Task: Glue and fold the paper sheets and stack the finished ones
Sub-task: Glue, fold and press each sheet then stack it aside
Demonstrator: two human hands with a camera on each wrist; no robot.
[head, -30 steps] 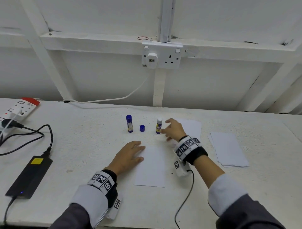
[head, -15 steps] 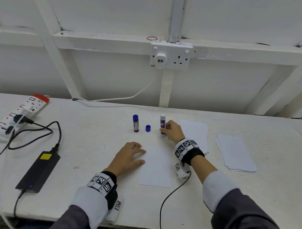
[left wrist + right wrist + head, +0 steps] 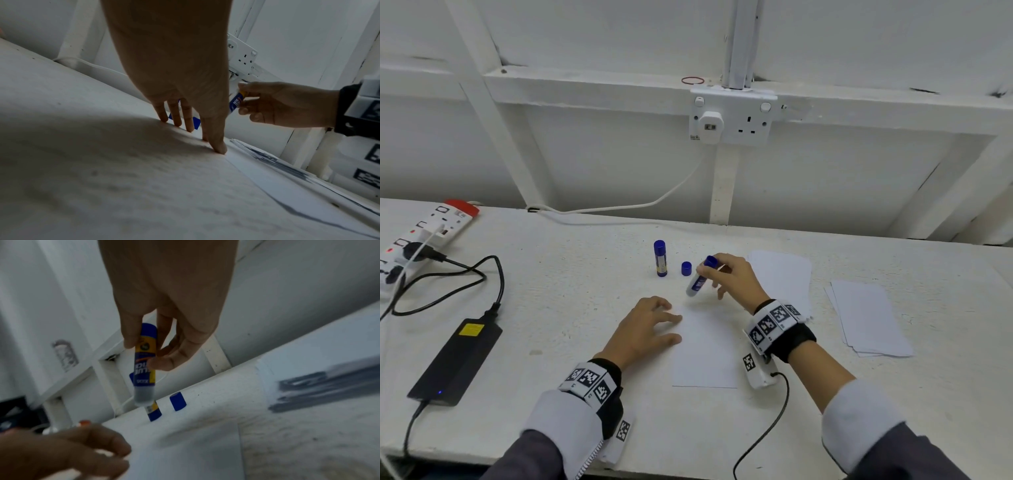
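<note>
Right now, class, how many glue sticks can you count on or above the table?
2. One capped glue stick stands upright beside the loose blue cap; the right hand holds the uncapped glue stick tilted above the sheet.

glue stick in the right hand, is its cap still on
No: the glue stick held by the right hand has a bare pale tip, and a loose blue cap stands on the table.

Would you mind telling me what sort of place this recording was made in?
Probably a plain workshop or utility room: a rough white bench against a white-painted framed wall, a double wall socket above it, and an extension strip with a power brick.
</note>
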